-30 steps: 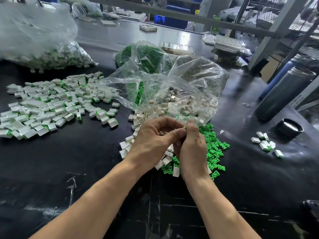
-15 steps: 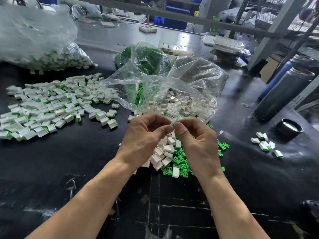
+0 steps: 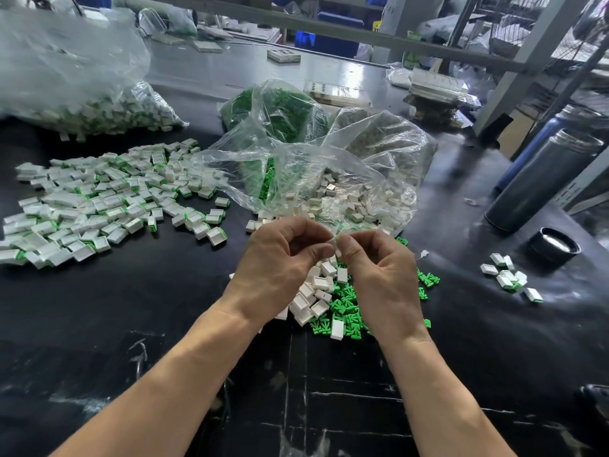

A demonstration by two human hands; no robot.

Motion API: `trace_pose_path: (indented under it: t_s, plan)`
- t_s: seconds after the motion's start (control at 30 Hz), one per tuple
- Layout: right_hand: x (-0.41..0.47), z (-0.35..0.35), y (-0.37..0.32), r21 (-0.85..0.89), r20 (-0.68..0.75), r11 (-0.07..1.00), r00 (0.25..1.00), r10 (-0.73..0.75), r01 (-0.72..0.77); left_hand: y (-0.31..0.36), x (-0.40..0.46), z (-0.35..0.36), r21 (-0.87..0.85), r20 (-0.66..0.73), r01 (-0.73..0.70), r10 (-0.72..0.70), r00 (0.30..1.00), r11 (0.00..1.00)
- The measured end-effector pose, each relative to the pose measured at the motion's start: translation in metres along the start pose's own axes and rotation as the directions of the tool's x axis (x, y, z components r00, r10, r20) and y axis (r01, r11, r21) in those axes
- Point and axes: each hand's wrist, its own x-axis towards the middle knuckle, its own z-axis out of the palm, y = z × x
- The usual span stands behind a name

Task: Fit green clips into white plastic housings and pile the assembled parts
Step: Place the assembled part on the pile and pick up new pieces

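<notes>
Two hands [image 3: 283, 258]; three bags [image 3: 313, 179]; two flasks [image 3: 540, 183].

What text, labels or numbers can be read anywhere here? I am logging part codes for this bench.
None can be read.
The yellow sticker on the back rack carries marks too small and blurred to read.
The white housings, green clips and clear bags show no print.

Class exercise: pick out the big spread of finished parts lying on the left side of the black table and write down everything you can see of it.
The pile of assembled parts is a wide, loose, mostly single-layer scatter of small white boxy housings, apparently plastic, many showing a green clip at one edge. Pieces lie at all angles, some open side up. It rests on the black table, left of the hands, neither of which touches it. Its far right edge reaches the clear plastic bag.
</notes>
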Motion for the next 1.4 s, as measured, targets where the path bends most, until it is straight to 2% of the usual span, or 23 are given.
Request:
trace_pose_path:
  t_s: [0.23,0.37,0.47,0.63,0.77,0.97,1.13,1.4]
  plan:
    - [-0.001,-0.001,-0.001,-0.01,0.016,1.0,1.0,0.02,-0.02,-0.002,-0.002,-0.002,0.268,-0.018,-0.083,0.091,0.996,0.96]
    - [0.004,-0.01,0.001,-0.133,-0.039,0.987,0.995,0.088,-0.093,-0.006,0.002,-0.017,0.406,-0.072,-0.064,0.102,0.992,0.911]
    - [0.009,-0.021,0.005,-0.299,-0.086,0.944,0.989,0.12,-0.14,-0.014,0.008,-0.033,0.588,-0.189,0.069,0.054,0.98,0.806]
    - [0.015,-0.033,0.007,-0.557,-0.096,0.806,0.979,0.18,-0.203,-0.023,0.015,-0.055,0.784,-0.344,0.28,0.012,0.939,0.554]
    - [0.017,-0.037,0.005,-0.626,-0.126,0.744,0.972,0.197,-0.232,-0.027,0.018,-0.063,0.803,-0.397,0.395,-0.095,0.913,0.445]
    - [0.019,-0.04,0.006,-0.659,-0.124,0.708,0.965,0.232,-0.255,-0.034,0.021,-0.07,0.785,-0.448,0.44,-0.09,0.889,0.436]
    - [0.02,-0.042,0.006,-0.683,-0.116,0.683,0.961,0.25,-0.26,-0.037,0.022,-0.078,0.789,-0.48,0.476,-0.093,0.872,0.389]
    - [0.02,-0.043,0.008,-0.725,-0.114,0.647,0.968,0.225,-0.236,-0.042,0.021,-0.093,0.76,-0.55,0.545,-0.096,0.83,0.355]
